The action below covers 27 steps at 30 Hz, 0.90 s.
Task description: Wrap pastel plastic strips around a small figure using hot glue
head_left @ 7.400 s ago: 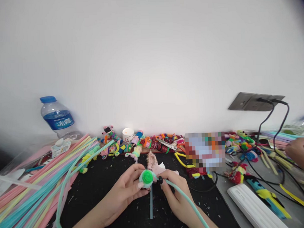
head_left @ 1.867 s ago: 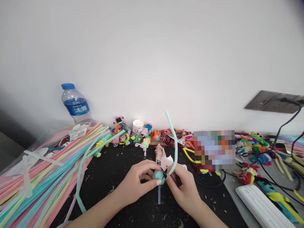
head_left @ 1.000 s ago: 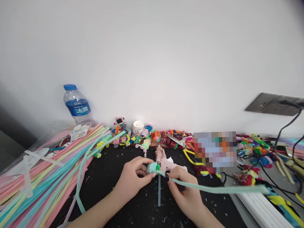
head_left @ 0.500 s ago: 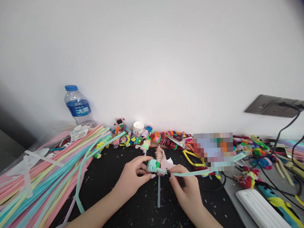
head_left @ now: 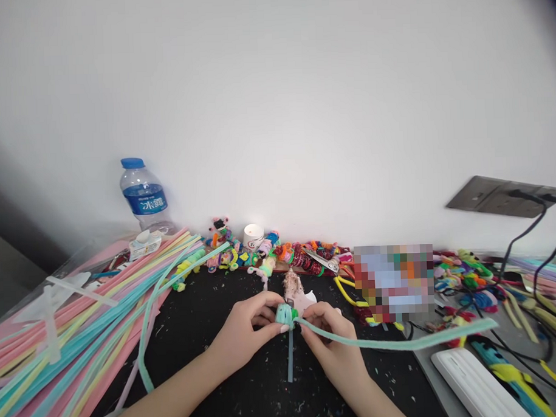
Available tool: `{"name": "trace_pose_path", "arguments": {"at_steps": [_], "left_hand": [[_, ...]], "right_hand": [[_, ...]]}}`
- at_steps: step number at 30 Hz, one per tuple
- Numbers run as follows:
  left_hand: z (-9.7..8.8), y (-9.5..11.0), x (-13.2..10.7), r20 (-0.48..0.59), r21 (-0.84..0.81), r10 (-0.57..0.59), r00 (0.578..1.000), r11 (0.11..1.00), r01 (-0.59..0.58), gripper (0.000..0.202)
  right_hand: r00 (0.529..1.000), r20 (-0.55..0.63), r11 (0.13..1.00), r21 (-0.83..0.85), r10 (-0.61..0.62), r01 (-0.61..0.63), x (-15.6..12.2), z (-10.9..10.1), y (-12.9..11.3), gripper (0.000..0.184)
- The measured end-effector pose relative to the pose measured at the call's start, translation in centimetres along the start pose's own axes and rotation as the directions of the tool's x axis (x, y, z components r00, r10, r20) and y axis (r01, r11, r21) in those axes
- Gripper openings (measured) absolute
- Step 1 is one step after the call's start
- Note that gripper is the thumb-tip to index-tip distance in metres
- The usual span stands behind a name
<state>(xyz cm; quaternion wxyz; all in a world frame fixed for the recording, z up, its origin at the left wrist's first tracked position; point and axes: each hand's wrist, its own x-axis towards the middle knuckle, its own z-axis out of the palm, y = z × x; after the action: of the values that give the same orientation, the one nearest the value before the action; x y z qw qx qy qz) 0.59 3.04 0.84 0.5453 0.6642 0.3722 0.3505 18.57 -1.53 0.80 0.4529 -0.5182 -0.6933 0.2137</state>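
My left hand (head_left: 246,334) pinches a small wound ball of mint and green pipe cleaner (head_left: 285,315) that sits on top of a pale blue stick (head_left: 289,361). My right hand (head_left: 330,340) grips the long mint pipe cleaner (head_left: 401,343) close to the ball. Its free end trails out to the right over the table. Both hands hover just above the black mat (head_left: 205,351), with a pink glue gun (head_left: 295,290) right behind them.
A heap of long pastel pipe cleaners (head_left: 68,337) fills the left side. A water bottle (head_left: 143,196), a small white jar (head_left: 253,236), scissors (head_left: 322,261) and several finished colourful figures (head_left: 279,256) line the wall. Black cables (head_left: 525,248) and a white box (head_left: 471,389) lie at the right.
The right hand has kept wrapping the mint pipe cleaner round the ball; the free end swung from upright to lying out rightward, and the ball's green centre is now mostly covered.
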Motion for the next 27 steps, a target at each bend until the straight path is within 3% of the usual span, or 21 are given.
{"name": "trace_pose_path", "arguments": {"at_steps": [7,12,20,27], "left_hand": [[0.11,0.2,-0.2,0.059,0.012,0.023,0.998,1.0,-0.024,0.02],[0.15,0.15,-0.23,0.081,-0.005,0.051,0.995,0.999,-0.051,0.028],[0.36,-0.06,-0.31,0.016,0.095,0.138,0.99,0.986,-0.139,0.019],[0.4,-0.45,-0.45,-0.033,0.131,0.129,0.991,0.984,-0.124,0.021]], "right_hand": [[0.999,0.038,0.998,-0.055,0.009,-0.007,0.01,-0.15,0.22,0.009],[1.0,0.021,1.0,-0.019,-0.017,0.017,0.09,-0.08,-0.02,0.016],[0.994,0.027,0.994,-0.028,-0.103,0.104,-0.08,0.08,0.01,0.017],[0.965,0.074,0.968,0.013,-0.253,0.252,-0.47,0.13,-0.55,0.02]]}}
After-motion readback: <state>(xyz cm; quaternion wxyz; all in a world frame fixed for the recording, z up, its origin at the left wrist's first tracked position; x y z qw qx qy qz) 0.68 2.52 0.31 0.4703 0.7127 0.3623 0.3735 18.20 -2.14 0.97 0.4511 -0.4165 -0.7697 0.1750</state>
